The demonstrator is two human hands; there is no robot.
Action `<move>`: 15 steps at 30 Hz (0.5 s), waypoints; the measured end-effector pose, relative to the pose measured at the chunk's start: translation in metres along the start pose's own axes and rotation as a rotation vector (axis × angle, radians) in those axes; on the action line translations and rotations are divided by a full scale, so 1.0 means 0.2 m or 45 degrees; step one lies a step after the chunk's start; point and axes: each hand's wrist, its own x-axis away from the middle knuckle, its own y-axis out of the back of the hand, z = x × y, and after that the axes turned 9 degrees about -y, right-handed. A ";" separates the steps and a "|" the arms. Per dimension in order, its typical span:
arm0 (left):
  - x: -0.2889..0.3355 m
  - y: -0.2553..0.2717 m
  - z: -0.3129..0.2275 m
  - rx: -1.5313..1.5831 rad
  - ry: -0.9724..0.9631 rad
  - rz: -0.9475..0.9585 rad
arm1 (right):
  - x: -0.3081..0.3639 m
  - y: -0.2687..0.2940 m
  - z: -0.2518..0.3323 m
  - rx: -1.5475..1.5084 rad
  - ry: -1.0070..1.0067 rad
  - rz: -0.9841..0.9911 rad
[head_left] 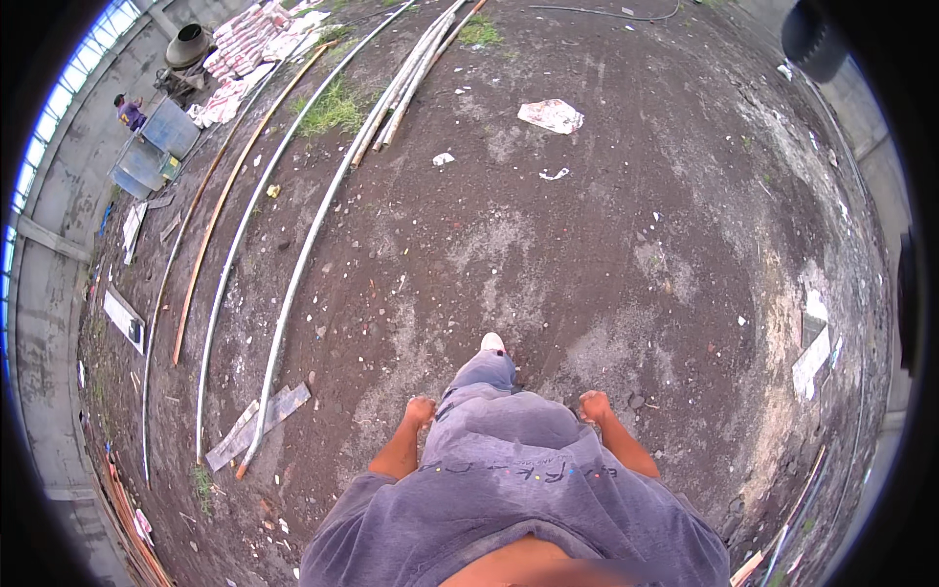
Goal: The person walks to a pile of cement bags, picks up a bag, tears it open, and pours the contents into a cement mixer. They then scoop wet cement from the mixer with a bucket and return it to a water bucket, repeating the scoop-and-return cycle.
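Both my arms hang at my sides, over bare dark ground. My left hand is beside my left hip with its fingers curled closed, and nothing shows sticking out of it. On the other side, my right hand is also curled closed near my hip, with no object visible in it. Neither hand touches anything around it. One light shoe shows in front of me below grey trousers.
Long pale pipes and a wooden pole lie along the left. A grey board crosses the near pipe end. Farther off are blue drums, a person, stacked sacks and a concrete mixer. Ahead lies a flattened sack.
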 end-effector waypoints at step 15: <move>-2.12 2.29 0.07 1.182 0.156 -0.598 | -1.19 0.85 0.83 -0.455 -0.399 -0.209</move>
